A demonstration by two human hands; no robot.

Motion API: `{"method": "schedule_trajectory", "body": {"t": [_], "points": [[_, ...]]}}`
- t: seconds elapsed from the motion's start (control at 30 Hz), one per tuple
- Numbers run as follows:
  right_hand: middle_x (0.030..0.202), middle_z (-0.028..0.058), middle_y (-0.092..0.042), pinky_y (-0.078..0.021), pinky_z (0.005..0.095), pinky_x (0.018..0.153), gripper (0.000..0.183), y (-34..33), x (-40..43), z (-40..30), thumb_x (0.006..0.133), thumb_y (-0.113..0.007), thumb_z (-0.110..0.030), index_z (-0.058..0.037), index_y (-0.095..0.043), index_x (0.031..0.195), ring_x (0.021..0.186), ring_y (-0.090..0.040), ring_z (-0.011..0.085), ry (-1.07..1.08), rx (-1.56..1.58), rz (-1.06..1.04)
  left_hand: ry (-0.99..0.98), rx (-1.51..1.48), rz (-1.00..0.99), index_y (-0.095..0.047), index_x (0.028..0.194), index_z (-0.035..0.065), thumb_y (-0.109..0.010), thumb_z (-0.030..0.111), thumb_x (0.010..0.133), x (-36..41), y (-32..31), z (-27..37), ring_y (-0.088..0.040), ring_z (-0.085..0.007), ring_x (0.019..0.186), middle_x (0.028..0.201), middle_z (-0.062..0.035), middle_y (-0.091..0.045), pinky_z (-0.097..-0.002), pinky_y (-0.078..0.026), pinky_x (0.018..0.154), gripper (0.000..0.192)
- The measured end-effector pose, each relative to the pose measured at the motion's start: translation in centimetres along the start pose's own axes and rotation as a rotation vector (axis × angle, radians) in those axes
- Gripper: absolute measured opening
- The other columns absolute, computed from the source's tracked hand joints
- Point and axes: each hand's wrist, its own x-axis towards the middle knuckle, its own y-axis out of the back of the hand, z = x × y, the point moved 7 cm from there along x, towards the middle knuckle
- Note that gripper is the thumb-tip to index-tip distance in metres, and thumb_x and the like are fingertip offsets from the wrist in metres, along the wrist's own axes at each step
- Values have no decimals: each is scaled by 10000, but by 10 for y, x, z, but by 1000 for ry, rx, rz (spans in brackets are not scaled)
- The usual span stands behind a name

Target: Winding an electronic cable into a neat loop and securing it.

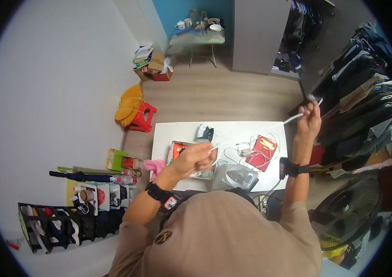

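Note:
A white cable [293, 118] is stretched between my two hands above a white table [189, 128]. My left hand [196, 159] grips one part of it, over an open box [213, 169] that holds an orange item [178, 149]. Raised past the table's right edge, my right hand [310, 121] holds the other part, and a blurred end sticks up beyond the fingers. Below the cable, tangled white cords [232, 157] lie around and across a red notebook or folder [258, 161]. A yellow item [268, 144] rests on the red cover.
A translucent plastic bag [235, 176] sits at the table's near edge. Pink cloth [155, 167] hangs at the left, and a black-and-white pouch [205, 132] lies at the back. Right of me stand a black fan [346, 209] and hanging clothes [358, 104]; a red stool [144, 117] is at left.

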Motion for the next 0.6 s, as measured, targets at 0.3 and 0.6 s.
{"method": "schedule_trajectory", "body": {"t": [0.3, 0.6], "points": [[706, 101, -636, -501, 315, 536, 179, 197, -108, 42, 864, -553, -193, -20, -595, 844, 542, -593, 169, -472, -1262, 136, 95, 434, 63, -548, 929, -10, -518, 232, 914, -42, 18, 14, -517, -105, 570, 635, -33, -547, -230, -422, 552, 244], [1231, 160, -554, -464, 343, 884, 470, -75, -205, 78, 837, -630, -147, -26, -486, 1268, 1127, -543, 281, -186, -1250, -829, 258, 407, -7, -574, 1028, 6, -535, 214, 918, 1, -5, -7, -530, -40, 522, 683, -42, -613, -164, -391, 449, 238]]}}
